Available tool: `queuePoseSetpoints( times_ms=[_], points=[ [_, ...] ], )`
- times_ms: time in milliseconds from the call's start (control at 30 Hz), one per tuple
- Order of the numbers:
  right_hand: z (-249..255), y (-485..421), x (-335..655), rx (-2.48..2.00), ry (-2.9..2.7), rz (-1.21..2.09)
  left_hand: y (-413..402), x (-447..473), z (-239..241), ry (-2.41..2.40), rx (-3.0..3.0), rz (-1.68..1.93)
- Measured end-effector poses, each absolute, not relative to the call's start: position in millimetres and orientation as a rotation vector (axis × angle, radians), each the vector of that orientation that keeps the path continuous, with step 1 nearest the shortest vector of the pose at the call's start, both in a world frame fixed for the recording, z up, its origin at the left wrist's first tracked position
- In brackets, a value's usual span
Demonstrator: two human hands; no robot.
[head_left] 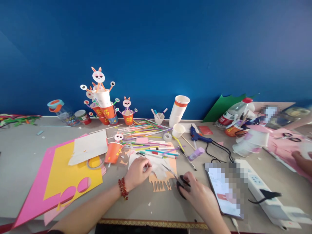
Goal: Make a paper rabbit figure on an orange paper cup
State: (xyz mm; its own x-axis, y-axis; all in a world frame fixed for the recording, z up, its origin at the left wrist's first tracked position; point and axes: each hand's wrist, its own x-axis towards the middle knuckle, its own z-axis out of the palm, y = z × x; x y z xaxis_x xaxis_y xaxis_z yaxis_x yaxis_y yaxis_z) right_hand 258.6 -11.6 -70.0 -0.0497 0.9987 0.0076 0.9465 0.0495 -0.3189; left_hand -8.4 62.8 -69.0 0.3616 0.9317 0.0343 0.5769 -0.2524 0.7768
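My left hand (137, 172), with a red bead bracelet on the wrist, is closed in a pinch on a white paper piece (158, 169) lying on the table. My right hand (197, 191) grips black-handled scissors (176, 178) whose blades point up-left into that paper. Under it lies an orange paper cutout (159, 185) with leaf-shaped holes. An orange paper cup (113, 152) with a small rabbit face lies tilted just left of my left hand.
Yellow and pink paper sheets (58, 178) lie at the left. Several straws and pens (151, 143) are scattered behind. Rabbit cup figures (103, 104), stacked cups (179, 109), a glue gun (198, 136), a phone (225, 188) and a power strip (263, 190) sit around. Another person's hand (302, 161) is at the right edge.
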Motion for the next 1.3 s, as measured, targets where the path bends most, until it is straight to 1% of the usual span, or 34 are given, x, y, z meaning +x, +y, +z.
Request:
queuePoseSetpoints(
  times_ms=[167, 433, 567, 667, 967, 1300],
  points=[
    [-62, -8, 249, -2.02, -2.205, 0.262, 69, -4, -72, 1.328, 2.216, 0.644],
    [-59, 0, 254, -1.968, -2.224, 0.45, 68, -10, -72, 1.353, 2.384, 0.638],
    [-51, 0, 257, -1.932, -2.243, 0.521, 66, -16, -67, 1.209, 2.493, 0.58],
    [-49, 1, 257, -1.934, -2.248, 0.515, 63, -21, -66, 1.132, 2.573, 0.53],
    [-52, 11, 236, -1.876, -2.248, 0.412, 57, -27, -69, 1.12, 2.574, 0.514],
    [-58, 15, 224, -1.836, -2.267, 0.471, 54, -26, -72, 1.141, 2.589, 0.5]
  ],
)
